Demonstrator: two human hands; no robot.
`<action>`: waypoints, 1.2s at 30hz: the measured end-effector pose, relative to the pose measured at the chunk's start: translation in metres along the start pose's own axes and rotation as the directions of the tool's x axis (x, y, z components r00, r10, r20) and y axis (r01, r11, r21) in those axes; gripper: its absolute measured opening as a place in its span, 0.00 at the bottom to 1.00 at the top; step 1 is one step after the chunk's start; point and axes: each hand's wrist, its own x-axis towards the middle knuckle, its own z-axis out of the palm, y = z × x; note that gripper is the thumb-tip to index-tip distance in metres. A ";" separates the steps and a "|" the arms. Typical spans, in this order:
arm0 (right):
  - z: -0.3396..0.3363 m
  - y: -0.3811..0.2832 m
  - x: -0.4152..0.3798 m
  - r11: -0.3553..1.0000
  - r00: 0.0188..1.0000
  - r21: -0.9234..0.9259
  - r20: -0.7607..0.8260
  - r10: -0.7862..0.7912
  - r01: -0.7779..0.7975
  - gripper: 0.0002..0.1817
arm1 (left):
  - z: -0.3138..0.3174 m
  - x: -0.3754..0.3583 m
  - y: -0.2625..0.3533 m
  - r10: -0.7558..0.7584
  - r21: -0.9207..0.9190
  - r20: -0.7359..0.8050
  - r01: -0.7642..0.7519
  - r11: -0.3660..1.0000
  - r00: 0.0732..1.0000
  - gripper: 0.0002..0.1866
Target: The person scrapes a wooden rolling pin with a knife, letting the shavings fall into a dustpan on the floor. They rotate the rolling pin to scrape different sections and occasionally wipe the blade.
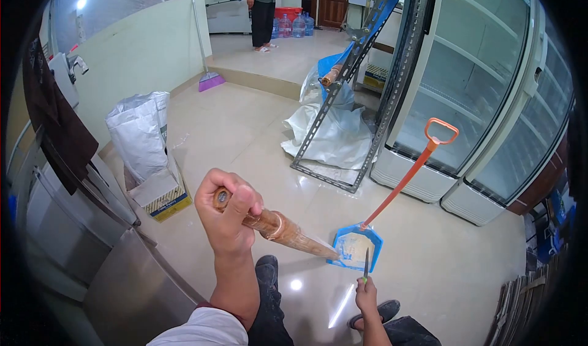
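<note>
My left hand [231,214] is raised in front of me, its fingers wrapped round the thick end of a long brown tapered piece [291,234] with a pale ring partway along. It looks woody, but its exact kind does not show. Its thin end slants down to the right, over the near rim of a blue dustpan [378,243] as I see it. My right hand [366,295] grips a knife [367,264] by its greenish handle, blade pointing up and away. Pale scraps lie in the dustpan, whose long orange handle [401,187] stands upright.
A metal angle frame [324,120] stands over white sacking [297,128], beside glass-door fridges [462,95]. At left are a silver bag [138,135] in a carton [169,205] and a purple broom [211,81]. A person [263,9] stands beyond the low step near water bottles [298,26].
</note>
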 end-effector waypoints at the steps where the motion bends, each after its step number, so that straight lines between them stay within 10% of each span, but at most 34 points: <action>1: 0.002 -0.016 0.003 0.999 0.999 0.020 0.012 -0.037 0.036 0.13 | -0.001 -0.001 0.002 0.015 0.013 0.002 -0.015 1.000 1.000 0.14; 14: 0.019 -0.078 0.008 0.955 0.969 0.256 0.156 -0.192 0.148 0.10 | 0.020 -0.004 0.001 -0.020 0.042 0.010 0.020 0.999 1.000 0.11; 22: -0.025 -0.095 0.009 0.984 0.960 0.049 0.217 -0.175 0.168 0.12 | 0.033 -0.016 -0.030 -0.178 0.026 0.141 0.176 0.984 0.974 0.08; 28: -0.018 -0.245 -0.018 0.806 0.761 -0.017 0.343 -0.551 0.591 0.11 | 0.030 -0.013 -0.035 -0.129 0.138 0.095 0.115 0.984 0.987 0.08; 36: 0.002 -0.257 -0.008 0.843 0.772 0.008 0.397 -0.497 0.538 0.10 | 0.016 -0.002 -0.040 -0.093 0.107 0.070 0.086 0.991 0.993 0.08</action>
